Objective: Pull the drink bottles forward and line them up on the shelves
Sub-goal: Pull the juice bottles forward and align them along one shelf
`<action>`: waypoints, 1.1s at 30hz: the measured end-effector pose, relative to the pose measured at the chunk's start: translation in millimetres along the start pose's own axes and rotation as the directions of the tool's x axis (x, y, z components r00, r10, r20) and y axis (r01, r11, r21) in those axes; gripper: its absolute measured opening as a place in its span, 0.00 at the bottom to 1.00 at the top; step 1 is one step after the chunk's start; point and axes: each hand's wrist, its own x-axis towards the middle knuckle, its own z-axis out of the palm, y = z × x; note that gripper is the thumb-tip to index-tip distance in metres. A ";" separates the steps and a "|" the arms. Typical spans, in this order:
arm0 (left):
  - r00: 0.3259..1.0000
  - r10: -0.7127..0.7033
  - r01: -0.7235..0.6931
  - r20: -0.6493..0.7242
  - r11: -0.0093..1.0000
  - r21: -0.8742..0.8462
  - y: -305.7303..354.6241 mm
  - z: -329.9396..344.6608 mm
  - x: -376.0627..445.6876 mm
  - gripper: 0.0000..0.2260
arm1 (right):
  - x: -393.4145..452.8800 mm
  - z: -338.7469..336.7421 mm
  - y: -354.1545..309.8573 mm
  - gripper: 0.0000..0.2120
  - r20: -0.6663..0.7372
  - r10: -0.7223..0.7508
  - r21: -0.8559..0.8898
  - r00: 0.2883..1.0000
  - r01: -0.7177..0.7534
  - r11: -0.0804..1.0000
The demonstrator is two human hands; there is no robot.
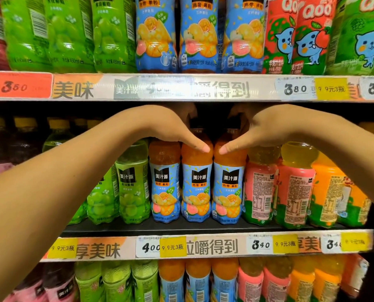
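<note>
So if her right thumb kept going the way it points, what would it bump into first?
Most likely the left hand's thumb: the right hand has its thumb aimed leftward across the orange bottle's shoulder, with only a small gap between the tips. Depth is unclear.

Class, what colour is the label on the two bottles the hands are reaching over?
Light blue with fruit pictures, on the two orange-drink bottles; head view.

orange bottles [197, 182] w/ blue labels

Shop: stocked drink shelves [203, 231], price tags [21, 85] on shelf edges.
</note>
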 end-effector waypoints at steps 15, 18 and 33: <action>1.000 -0.005 0.005 0.000 0.999 -0.033 1.4 0.2 -3.0 0.47 | 5.6 3.5 1.1 0.55 0.004 -0.004 0.003 1.000 0.004 1.000; 1.000 0.000 -0.001 -0.031 1.000 -0.028 0.3 1.8 -3.2 0.46 | 7.1 5.3 1.8 0.56 -0.015 0.001 -0.011 1.000 -0.001 1.000; 0.997 -0.033 0.037 -0.064 0.997 0.060 4.2 1.0 -5.5 0.55 | 13.2 6.9 8.2 0.58 -0.036 -0.059 -0.012 0.998 0.058 0.998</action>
